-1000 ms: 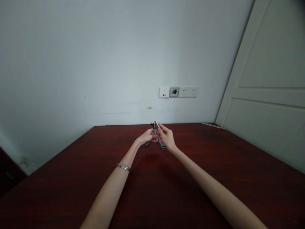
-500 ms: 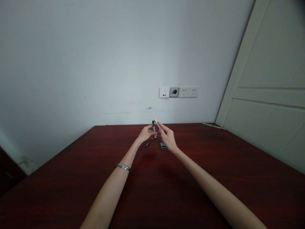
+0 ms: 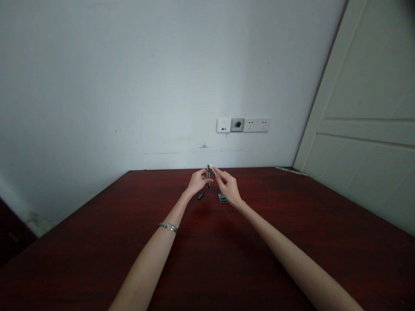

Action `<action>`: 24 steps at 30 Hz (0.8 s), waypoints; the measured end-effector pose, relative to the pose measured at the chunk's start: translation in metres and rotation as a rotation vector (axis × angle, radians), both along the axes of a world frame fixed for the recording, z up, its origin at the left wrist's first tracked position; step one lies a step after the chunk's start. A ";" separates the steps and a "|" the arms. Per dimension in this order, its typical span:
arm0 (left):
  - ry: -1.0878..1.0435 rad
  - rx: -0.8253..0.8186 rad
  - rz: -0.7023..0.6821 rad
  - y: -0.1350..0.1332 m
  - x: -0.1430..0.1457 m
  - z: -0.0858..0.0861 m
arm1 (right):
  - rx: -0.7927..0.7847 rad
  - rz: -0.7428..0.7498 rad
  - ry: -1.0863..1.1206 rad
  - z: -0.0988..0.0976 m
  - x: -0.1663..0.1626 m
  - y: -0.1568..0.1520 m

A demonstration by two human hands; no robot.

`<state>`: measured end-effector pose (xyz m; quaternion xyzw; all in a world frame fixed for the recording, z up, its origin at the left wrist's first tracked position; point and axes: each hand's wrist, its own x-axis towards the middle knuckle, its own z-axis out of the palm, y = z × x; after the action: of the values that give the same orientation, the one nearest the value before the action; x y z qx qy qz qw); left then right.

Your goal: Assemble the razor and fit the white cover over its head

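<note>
Pen: a thin dark pen [image 3: 208, 173] stands nearly upright just above centre of the frame, raised over the far part of the table [image 3: 207, 259].
Left hand: the left hand [image 3: 197, 182] pinches the pen low on its barrel with curled fingers. This grip seems meant to steady the pen and leave its top end free.
Right hand: the right hand [image 3: 228, 186] pinches a small white piece [image 3: 212, 166] between thumb and forefinger, right at the pen's top. What the piece is cannot be told.
On the table: a small green cap [image 3: 200, 196] and a flat dark pack [image 3: 222, 198] lie just below the hands, apart from each other and within easy reach.
Wrist: a silver bracelet [image 3: 167, 226] sits on the left forearm.
Beyond: a row of sockets [image 3: 243, 125] is on the pale wall [image 3: 129, 86], and a door [image 3: 366, 129] is at the right edge.
</note>
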<state>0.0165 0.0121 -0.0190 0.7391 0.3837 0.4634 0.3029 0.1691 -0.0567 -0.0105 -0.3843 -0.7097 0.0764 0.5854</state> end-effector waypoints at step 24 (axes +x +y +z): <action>0.060 0.050 0.000 -0.002 0.000 0.002 | 0.052 -0.014 0.072 -0.006 0.008 0.008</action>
<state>0.0165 0.0102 -0.0170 0.7600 0.3809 0.4505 0.2728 0.1771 -0.0484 -0.0161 -0.3710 -0.6873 0.0675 0.6208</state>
